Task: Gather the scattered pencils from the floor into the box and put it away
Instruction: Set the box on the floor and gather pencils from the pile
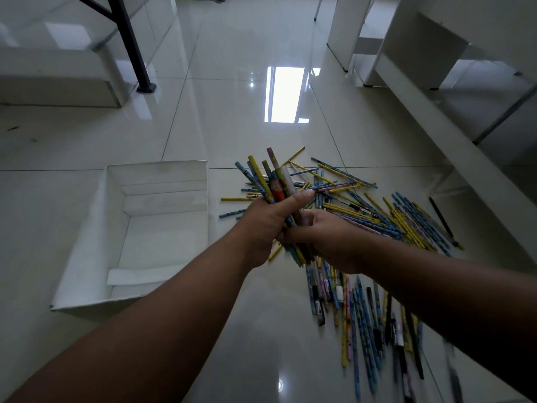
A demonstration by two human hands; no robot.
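The left hand (263, 225) and right hand (328, 239) curl fingers round a pencil bundle (276, 181) over glossy tiles (232, 112), white box (87, 251) alongside, loose pencils (377, 216) strewn

I counted one box (87, 242). Two grips in view: left grip (261, 225), right grip (328, 239). One pencil bundle (279, 181) held between them, roughly a dozen pieces. Loose pencils (377, 219): several dozen, I couldn't get an exact figure.
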